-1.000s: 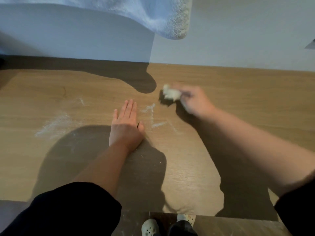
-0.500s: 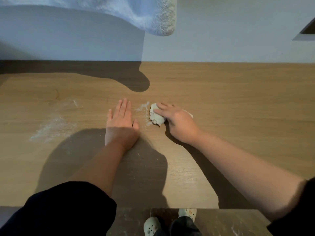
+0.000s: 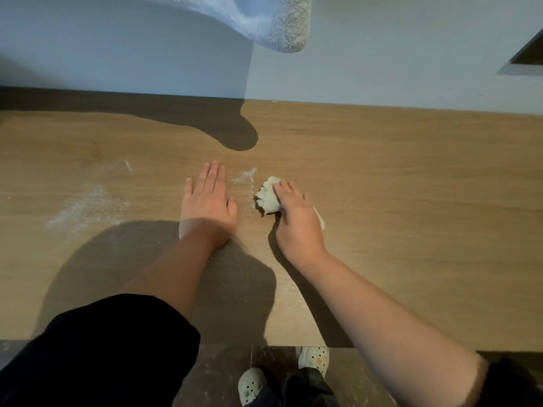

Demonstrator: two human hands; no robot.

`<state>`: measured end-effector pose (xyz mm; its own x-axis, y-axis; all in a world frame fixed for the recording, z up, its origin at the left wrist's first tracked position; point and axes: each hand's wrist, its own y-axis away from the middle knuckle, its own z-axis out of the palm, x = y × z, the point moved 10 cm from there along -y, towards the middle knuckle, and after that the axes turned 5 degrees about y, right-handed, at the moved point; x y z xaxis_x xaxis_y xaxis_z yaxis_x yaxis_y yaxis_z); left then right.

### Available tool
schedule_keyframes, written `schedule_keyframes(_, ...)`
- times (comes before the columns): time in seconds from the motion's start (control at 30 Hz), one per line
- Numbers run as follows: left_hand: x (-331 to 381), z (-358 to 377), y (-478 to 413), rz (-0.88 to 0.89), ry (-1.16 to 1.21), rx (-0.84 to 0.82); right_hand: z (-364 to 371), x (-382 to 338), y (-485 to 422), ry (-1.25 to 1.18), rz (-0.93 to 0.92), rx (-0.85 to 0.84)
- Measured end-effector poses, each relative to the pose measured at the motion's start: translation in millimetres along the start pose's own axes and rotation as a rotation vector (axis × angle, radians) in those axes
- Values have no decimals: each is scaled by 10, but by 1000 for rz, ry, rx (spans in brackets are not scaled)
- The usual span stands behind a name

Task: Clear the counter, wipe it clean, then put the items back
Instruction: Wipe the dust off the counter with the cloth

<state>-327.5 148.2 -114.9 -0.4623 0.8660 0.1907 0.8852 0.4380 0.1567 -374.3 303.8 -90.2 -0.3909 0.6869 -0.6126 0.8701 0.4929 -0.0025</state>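
My left hand (image 3: pixel 207 207) lay flat on the wooden counter (image 3: pixel 411 201), palm down, fingers straight and close together, holding nothing. Just to its right, my right hand (image 3: pixel 296 221) covered a crumpled white wad (image 3: pixel 269 196). My fingers curled over its top and pressed it against the wood, and a bit of it poked out from under the far side of my palm. The wad sat near the middle of the counter, touching the surface. A thin streak of white powder (image 3: pixel 245 177) lay between my two hands, and a broader dusty patch (image 3: pixel 85 208) was spread well off to the left. A pale blue towel (image 3: pixel 273 22) hung against the wall above.
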Motion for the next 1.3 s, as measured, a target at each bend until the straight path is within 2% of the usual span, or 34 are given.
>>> schedule_keyframes(0.1, 5, -4, 1, 5, -4, -7, -212, 122, -68, -166, 136, 49)
schedule_keyframes(0.2, 10, -12, 12, 7, -6, -1, -625, 459, -270, -80, 225, 194)
schedule_keyframes(0.33, 17, -18, 19, 16, 14, 3, -424, 473, -210, 188, 182, 92)
schedule_keyframes(0.53, 34, -52, 50, 30, 61, 16, -15, 52, -16, 130, 52, 25)
schedule_keyframes(0.6, 29, -65, 63, 37, 56, 3, 33, 2, 5, 37, 22, -24)
schedule_keyframes(0.67, -5, -95, 94, 39, 41, -2, -140, 120, -77, -118, 112, -2)
schedule_keyframes(0.7, -44, -119, 119, 28, 44, 1, -310, 222, -161, -159, 164, 61)
schedule_keyframes(0.77, -158, -133, 211, -10, 39, -9, -609, 469, -306, -138, 277, 167)
schedule_keyframes(0.87, -336, 3, 386, -44, -34, -91, -622, 699, -443, -21, 370, 139)
schedule_keyframes(0.97, -418, 59, 465, -25, -73, -87, -448, 610, -626, 70, 284, 115)
schedule_keyframes(1.3, -412, 3, 503, -4, -39, -8, 107, -89, -1192, 55, -48, -67)
